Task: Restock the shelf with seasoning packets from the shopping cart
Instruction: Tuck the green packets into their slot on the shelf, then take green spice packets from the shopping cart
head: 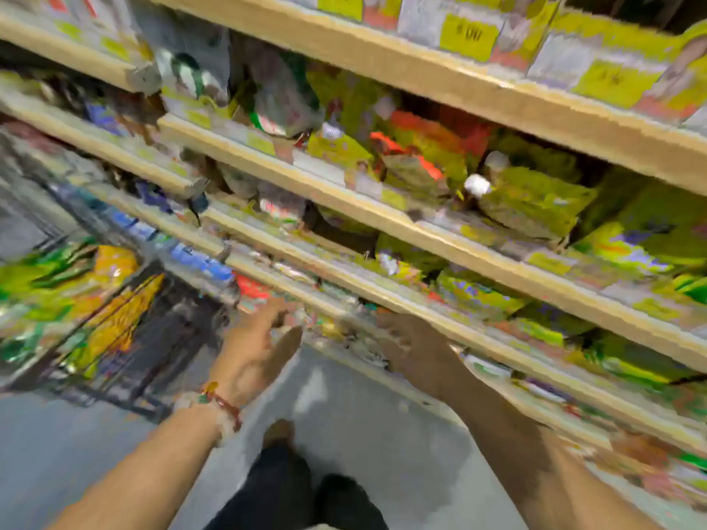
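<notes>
The view is heavily blurred. Wooden shelves [382, 219] run across the frame, stocked with green, yellow and red seasoning packets [531, 200]. At the left stands the wire shopping cart [126, 330] with green and yellow packets [69, 285] inside. My left hand [256, 350] reaches toward a low shelf edge, its thumb spread and fingers extended, nothing clearly in it. My right hand [413, 342] reaches to the same low shelf, near small packets there; the blur hides whether it holds one.
A grey floor [363, 399] lies below, with my dark trousers and shoes [279, 434] at the bottom centre. Yellow price tags [468, 36] line the top shelf edge. A red bracelet is on my left wrist.
</notes>
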